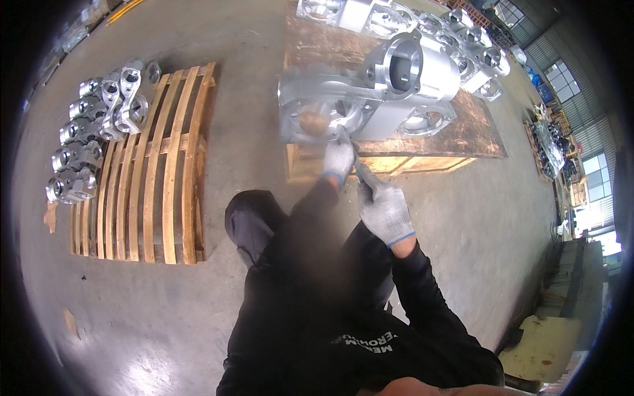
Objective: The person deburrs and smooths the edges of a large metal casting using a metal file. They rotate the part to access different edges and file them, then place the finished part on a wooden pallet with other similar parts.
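Note:
Both my hands wear pale knit gloves with blue cuffs. My left hand [338, 159] is at the near edge of a silvery metal casting [380, 122], its fingertips drawn together against the casting's rim. Just behind and to the right, my right hand [386, 210] is closed, with a slim grey shape running from it toward the left fingertips. Whether that shape is a tool or an outstretched finger is unclear. A larger cylindrical housing [436, 69] with a round bore rises over the casting. A smear blurs the casting's left part.
The castings rest on a wood-topped crate [472, 125], with more metal castings [389, 20] toward its far side. To the left, a slatted wooden pallet [170, 165] on the concrete floor [247, 86] carries several similar castings [112, 99]. Cluttered goods [548, 145] line the right wall.

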A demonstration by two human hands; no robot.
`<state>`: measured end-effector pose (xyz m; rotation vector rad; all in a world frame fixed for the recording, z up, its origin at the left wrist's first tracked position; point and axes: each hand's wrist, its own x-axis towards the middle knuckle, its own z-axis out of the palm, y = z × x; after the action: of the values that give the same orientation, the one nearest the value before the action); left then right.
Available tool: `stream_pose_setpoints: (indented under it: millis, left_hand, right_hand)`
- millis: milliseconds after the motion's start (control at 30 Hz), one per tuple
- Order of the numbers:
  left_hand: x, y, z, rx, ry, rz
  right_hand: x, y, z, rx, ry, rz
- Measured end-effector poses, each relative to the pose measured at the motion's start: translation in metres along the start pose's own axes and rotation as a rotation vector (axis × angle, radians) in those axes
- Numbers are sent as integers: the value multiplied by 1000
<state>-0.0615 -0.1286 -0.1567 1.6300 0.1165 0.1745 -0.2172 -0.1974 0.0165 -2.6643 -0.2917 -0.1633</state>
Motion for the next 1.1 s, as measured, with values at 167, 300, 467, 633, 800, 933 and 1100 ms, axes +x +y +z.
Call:
stream_pose_setpoints:
  millis: [167, 300, 467, 633, 800, 933, 1100]
  left_hand:
    - [-2, 3, 16, -436, 281, 353]
    - [5, -2, 23, -116, 133, -150]
    - [2, -15, 13, -474, 77, -291]
    - [3, -26, -10, -10, 127, 56]
    - [19, -33, -29, 107, 128, -42]
    - [35, -45, -29, -28, 162, -181]
    - [30, -59, -7, 236, 303, 209]
  right_hand:
    - [3, 7, 3, -45, 7, -59]
    - [5, 28, 9, -23, 52, 57]
    - [6, 72, -3, -17, 53, -111]
    - [35, 99, -5, -1, -35, -295]
    - [74, 100, 8, -116, -64, -340]
    - [91, 96, 11, -123, -45, -413]
    - [108, 96, -19, -119, -149, -536]
